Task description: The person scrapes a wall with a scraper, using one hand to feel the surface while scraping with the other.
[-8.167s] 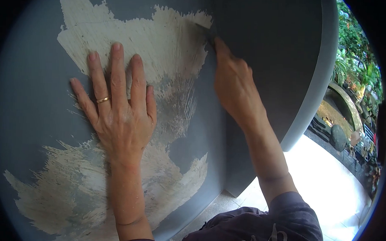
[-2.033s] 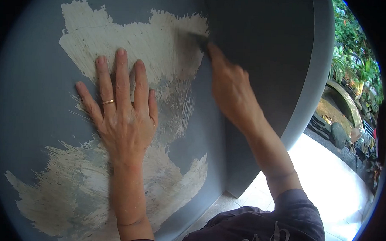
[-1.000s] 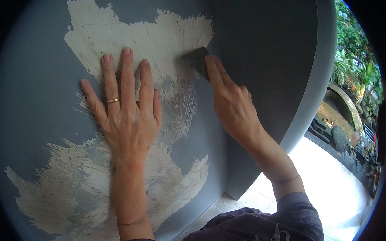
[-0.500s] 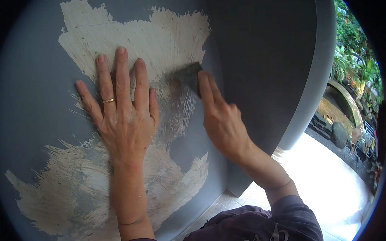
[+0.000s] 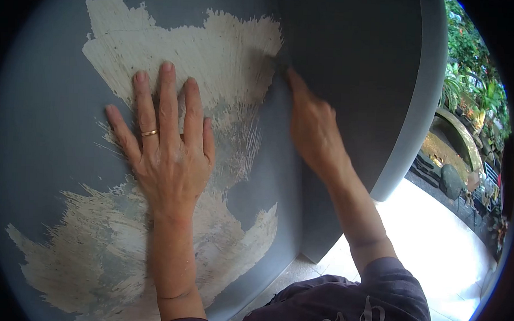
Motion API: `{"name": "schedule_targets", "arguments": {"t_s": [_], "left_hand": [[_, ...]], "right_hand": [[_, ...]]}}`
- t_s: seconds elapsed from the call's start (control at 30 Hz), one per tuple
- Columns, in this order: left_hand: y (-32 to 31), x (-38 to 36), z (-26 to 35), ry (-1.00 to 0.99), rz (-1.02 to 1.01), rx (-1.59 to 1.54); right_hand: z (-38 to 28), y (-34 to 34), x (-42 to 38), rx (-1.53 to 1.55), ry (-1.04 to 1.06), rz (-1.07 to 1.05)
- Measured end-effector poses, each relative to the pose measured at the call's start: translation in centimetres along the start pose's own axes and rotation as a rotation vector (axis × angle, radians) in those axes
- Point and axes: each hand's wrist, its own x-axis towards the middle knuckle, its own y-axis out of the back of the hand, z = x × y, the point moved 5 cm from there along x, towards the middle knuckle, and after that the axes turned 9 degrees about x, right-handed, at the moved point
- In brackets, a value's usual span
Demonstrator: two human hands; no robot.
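My left hand (image 5: 169,152) lies flat on the grey wall (image 5: 43,136), fingers spread, a gold-coloured ring on one finger. Its fingertips rest over the lower part of a rough whitish patch (image 5: 187,50) where the grey surface is missing. A second whitish patch (image 5: 89,251) spreads around and below my left wrist. Near the inner corner, to the right of the upper patch, my right hand (image 5: 315,120) is closed around a scraper (image 5: 281,62), whose blade is dark and blurred against the wall.
A dark grey side wall (image 5: 350,79) with a rounded edge stands to the right. Beyond it are a brightly lit tiled floor (image 5: 429,240), a grey stone (image 5: 451,181), a curved stone border and green plants (image 5: 470,49). My dark sleeve shows at the bottom.
My right hand has moved up and to the right with the scraper, from the patch's lower right side towards the corner. My left hand stays flat in nearly the same place.
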Motion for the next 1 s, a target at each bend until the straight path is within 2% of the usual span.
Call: {"name": "schedule_targets", "arguments": {"t_s": [0.07,0.3,0.4,0.5,0.6,0.67,0.73,0.83,0.97,1.0], "left_hand": [[0.0,-0.1,0.1,0.003,-0.004,-0.004],[-0.1,-0.3,0.0,-0.017,0.0,-0.019],[-0.2,-0.3,0.0,-0.008,0.013,-0.044],[-0.2,-0.3,0.0,0.005,0.01,-0.037],[-0.2,-0.4,0.1,-0.002,0.008,-0.038],[-0.1,-0.4,0.1,-0.004,0.002,-0.045],[-0.1,-0.3,0.1,0.0,-0.003,-0.048],[-0.2,-0.4,0.1,-0.005,0.0,-0.041],[-0.1,-0.3,0.0,-0.011,0.004,-0.032],[-0.2,-0.4,0.1,-0.01,0.003,-0.035]], "right_hand": [[-1.1,-1.2,-2.3,-0.014,0.187,0.067],[-0.2,-0.3,0.0,0.014,0.124,0.095],[-1.3,-1.0,-1.6,-0.001,0.145,0.043],[-1.1,-1.7,-2.3,-0.052,0.195,0.113],[-0.4,-0.3,0.1,0.019,0.04,0.055],[-0.5,-0.2,-0.1,0.036,0.038,0.046],[-0.8,-1.0,-1.4,0.025,0.148,0.077],[-1.1,-1.2,-1.9,-0.01,0.183,0.136],[-0.1,0.5,1.2,0.062,-0.072,0.024],[-0.2,0.3,0.7,0.035,-0.028,0.039]]}}
